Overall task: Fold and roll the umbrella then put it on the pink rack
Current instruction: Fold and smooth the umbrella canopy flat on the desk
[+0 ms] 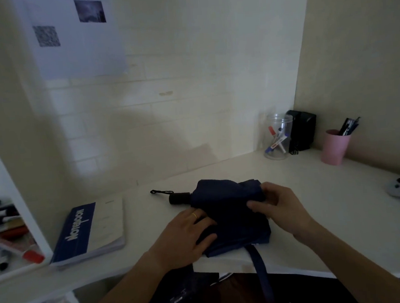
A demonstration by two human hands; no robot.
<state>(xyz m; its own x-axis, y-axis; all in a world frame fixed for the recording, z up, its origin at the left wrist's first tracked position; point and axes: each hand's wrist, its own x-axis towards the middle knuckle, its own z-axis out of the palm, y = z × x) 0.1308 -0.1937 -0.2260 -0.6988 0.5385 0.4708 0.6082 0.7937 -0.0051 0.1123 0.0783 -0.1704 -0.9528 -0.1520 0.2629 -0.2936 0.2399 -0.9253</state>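
Navy umbrella [227, 211] lying on tabletop [315, 190]; left hand [188, 235] pressing it flat-fingered, right hand [278, 207] pinching its fabric.

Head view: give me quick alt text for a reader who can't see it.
Two hands work a dark blue folding umbrella on a white desk: the left hand presses flat on the fabric, the right hand pinches a fold. A blue notebook lies to the left, a pink cup of pens at the back right.
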